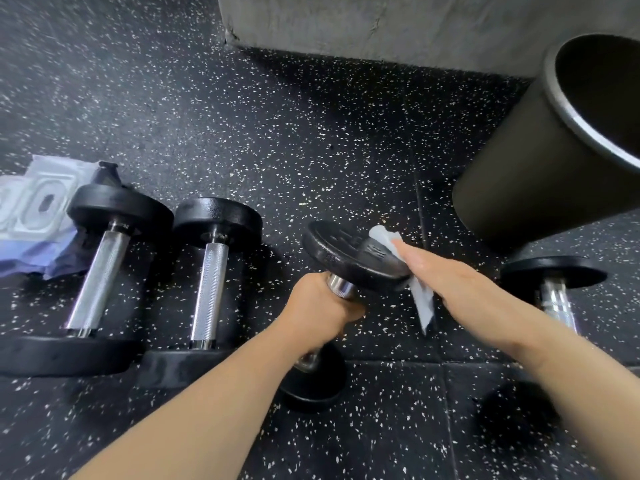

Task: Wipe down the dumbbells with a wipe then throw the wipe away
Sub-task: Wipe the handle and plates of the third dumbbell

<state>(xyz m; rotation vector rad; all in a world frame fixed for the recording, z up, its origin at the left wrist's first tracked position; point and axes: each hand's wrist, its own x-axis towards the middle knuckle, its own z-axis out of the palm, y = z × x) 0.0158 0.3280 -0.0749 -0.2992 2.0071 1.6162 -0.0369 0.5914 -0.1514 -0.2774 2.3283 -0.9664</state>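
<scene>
Gripping one dumbbell [346, 251] by its shiny metal handle, the person's left hand [318, 306] has its fingers curled all the way round, so that grip is closed tight on the bar. The dumbbell is tilted. One round black plate is up near the middle of the view and the other is down low by the forearm. I cannot tell if the low plate touches the floor [277, 133].

The right hand [446, 282] lies flat, with its fingers straight and close together. It presses a thin white wipe [424, 303] against the edge of the top plate, so this grip is open. The loose end of the wipe hangs down under the palm in a wrinkly strip.

To the left, the far-left dumbbell [100, 275] and the next dumbbell [211, 282] lie side by side on the floor. Both have rough silver handles and thick black plates. A fourth dumbbell [554, 271] lies on the right, partly hidden by the right arm.

A soft purple and white pack of wipes [31, 209] with a hard white lid sits just behind the far-left dumbbell. A tall round black bin [526, 161] with a shiny rim stands at the right, its top open.

The floor is black rubber tiles with lots of little white specks. A rough grey concrete wall [381, 26] is at the back.
</scene>
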